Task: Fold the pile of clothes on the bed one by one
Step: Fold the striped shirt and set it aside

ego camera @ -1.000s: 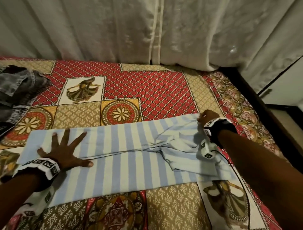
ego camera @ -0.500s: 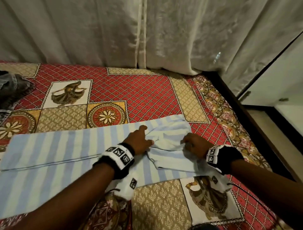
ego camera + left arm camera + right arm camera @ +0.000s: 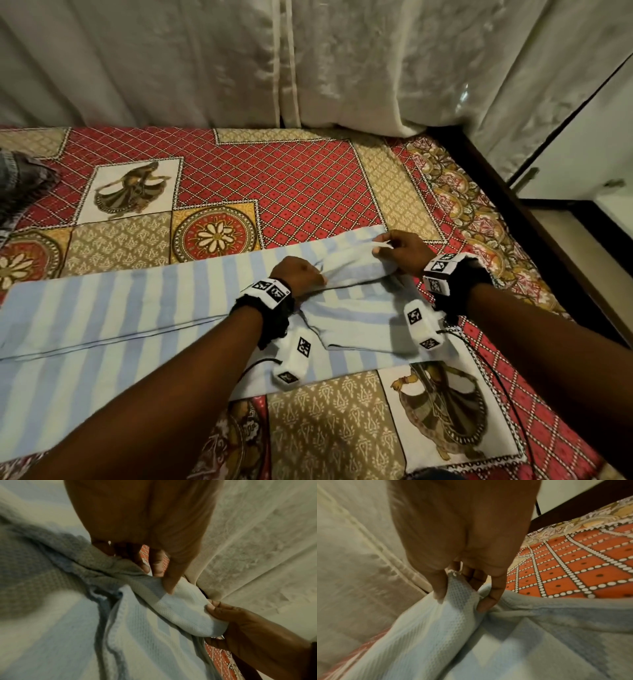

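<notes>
The blue-and-white striped garment (image 3: 137, 308) lies spread across the patterned bed cover (image 3: 274, 192), and both hands work at its bunched right end, where a loose roll of fabric rises off the flat layers. The left hand (image 3: 297, 274) has its grip closed on that roll: in the left wrist view the fingertips (image 3: 169, 586) curl down onto the cloth and press into the top of the fold, with more fabric gathered under the inner fingers. The right hand (image 3: 400, 251), just beyond the left along the same roll, pinches the far edge of the garment; the right wrist view shows the thumb (image 3: 439, 595) on one side and a bent finger on the other, clamped on a raised ridge of waffle-textured cloth (image 3: 462, 592). The two hands are near each other but not touching, joined only by the fold between them. A dark grey piece of clothing (image 3: 20, 185) lies well apart from the garment, at the bed's far left edge. Pale curtains (image 3: 274, 61) hang behind the bed.
</notes>
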